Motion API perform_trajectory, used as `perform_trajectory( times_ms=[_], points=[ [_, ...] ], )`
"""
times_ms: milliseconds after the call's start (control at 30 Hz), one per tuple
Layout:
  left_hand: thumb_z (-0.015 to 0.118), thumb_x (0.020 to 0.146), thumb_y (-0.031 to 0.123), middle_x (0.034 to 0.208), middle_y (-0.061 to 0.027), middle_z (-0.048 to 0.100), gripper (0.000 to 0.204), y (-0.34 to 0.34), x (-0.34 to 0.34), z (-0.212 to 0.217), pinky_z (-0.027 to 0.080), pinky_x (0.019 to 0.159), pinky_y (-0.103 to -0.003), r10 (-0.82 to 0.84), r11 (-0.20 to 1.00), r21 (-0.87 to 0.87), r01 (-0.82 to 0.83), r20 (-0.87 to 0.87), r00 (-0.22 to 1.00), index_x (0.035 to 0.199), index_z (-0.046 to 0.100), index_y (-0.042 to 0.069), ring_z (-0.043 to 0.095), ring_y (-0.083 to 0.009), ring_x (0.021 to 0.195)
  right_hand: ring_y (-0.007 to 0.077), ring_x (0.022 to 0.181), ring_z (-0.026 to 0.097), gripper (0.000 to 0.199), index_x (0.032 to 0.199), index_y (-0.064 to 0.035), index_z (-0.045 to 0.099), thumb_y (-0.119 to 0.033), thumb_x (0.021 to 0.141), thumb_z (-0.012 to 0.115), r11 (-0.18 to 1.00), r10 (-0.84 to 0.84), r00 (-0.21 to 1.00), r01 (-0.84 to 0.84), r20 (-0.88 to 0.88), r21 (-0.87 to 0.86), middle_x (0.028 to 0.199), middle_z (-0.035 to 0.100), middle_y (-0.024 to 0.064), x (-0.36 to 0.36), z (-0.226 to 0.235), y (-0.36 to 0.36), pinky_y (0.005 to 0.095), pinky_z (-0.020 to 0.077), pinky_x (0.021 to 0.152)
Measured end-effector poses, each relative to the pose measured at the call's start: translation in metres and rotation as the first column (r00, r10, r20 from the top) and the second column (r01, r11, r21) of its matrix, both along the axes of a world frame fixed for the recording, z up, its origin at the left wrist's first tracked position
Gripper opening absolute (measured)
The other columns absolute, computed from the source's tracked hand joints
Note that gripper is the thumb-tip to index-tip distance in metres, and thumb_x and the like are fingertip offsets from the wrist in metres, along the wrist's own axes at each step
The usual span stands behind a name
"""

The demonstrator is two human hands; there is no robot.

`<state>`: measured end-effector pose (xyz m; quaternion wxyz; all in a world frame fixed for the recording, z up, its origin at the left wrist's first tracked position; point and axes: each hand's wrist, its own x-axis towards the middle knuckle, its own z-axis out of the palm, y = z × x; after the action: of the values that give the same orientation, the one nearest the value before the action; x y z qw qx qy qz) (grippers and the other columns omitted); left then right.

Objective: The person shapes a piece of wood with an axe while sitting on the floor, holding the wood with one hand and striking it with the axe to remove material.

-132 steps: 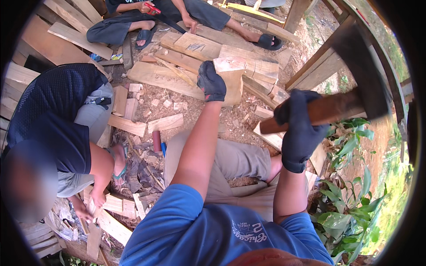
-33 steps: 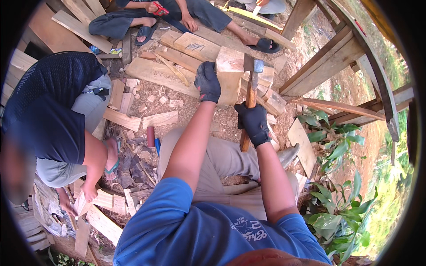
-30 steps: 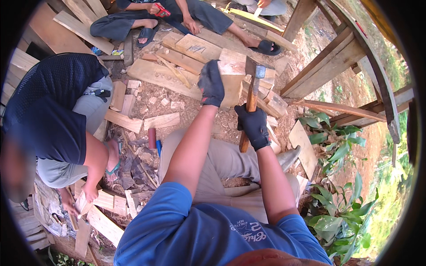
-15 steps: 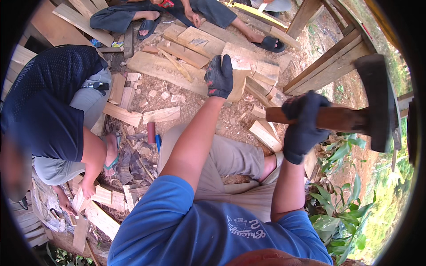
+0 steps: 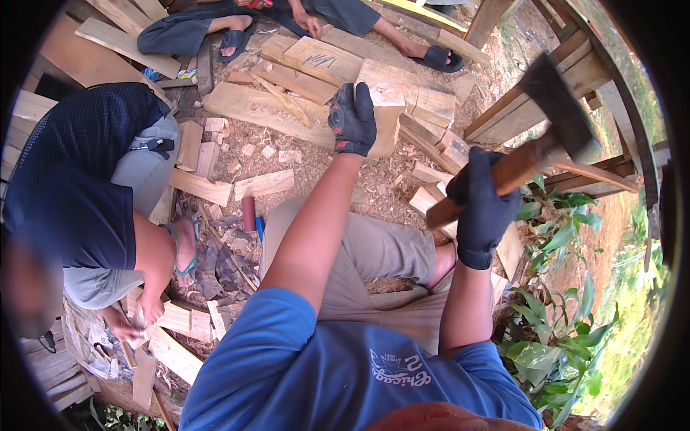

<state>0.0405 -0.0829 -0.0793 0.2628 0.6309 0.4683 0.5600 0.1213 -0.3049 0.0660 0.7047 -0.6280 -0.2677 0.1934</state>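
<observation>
Wood-strewn ground (image 5: 381, 190) spreads beneath my distant feed, where the right grip (image 5: 489, 208) is wrapped around an axe (image 5: 528, 158) aloft at right; I judge it stiff, head-heavy, best held mid-handle. Whether the left grip (image 5: 352, 118) clasps the adjacent wood block (image 5: 387, 128), I cannot tell.

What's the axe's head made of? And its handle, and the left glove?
Axe head: probably iron or steel, dark grey and dull, though it's blurred.
Handle: looks like wood, brown and fairly smooth.
Left glove: maybe stretchy fabric, since it fits closely; matte black with small reddish patches. I can't tell exactly.
</observation>
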Motion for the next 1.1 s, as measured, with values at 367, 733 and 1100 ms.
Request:
perform_trajectory(
  times_ms=[367, 733, 1100],
  points=[
    [0.04, 0.112, 0.032, 0.107, -0.026, 0.071, 0.046, 0.006, -0.002, -0.006, 0.049, 0.092, -0.055, 0.016, 0.999, 0.046, -0.014, -0.048, 0.999, 0.104, 0.071, 0.0, 0.064, -0.0498, 0.107, 0.0131, 0.056, 0.063, 0.023, 0.083, -0.0031, 0.068, -0.02, 0.094, 0.079, 0.887, 0.214, 0.962, -0.264, -0.169, -0.378, 0.067, 0.064, 0.0035, -0.003, -0.028, 0.032, 0.0307, 0.0499, 0.053],
    [0.042, 0.111, 0.028, 0.109, -0.0272, 0.07, 0.041, 0.002, 0.009, -0.015, 0.048, 0.09, -0.055, 0.013, 0.996, 0.093, -0.011, -0.018, 1.0, 0.105, 0.069, -0.001, 0.063, -0.0507, 0.107, 0.0148, 0.053, 0.06, 0.02, 0.09, -0.0001, 0.068, -0.016, 0.097, 0.077, 0.988, 0.08, 0.914, -0.019, 0.399, -0.154, 0.066, 0.064, 0.0056, 0.012, -0.082, 0.038, 0.0358, 0.0505, 0.053],
    [0.044, 0.111, 0.046, 0.099, -0.0312, 0.068, 0.054, 0.007, 0.002, -0.017, 0.047, 0.086, -0.06, 0.016, 0.991, 0.135, -0.016, 0.005, 1.0, 0.097, 0.067, -0.001, 0.062, -0.0544, 0.1, 0.0134, 0.057, 0.059, 0.012, 0.097, -0.002, 0.066, -0.009, 0.098, 0.076, 0.927, 0.198, 0.979, -0.202, 0.045, 0.317, 0.067, 0.06, 0.0049, -0.005, 0.063, -0.009, 0.0303, 0.0485, 0.055]
  ],
)
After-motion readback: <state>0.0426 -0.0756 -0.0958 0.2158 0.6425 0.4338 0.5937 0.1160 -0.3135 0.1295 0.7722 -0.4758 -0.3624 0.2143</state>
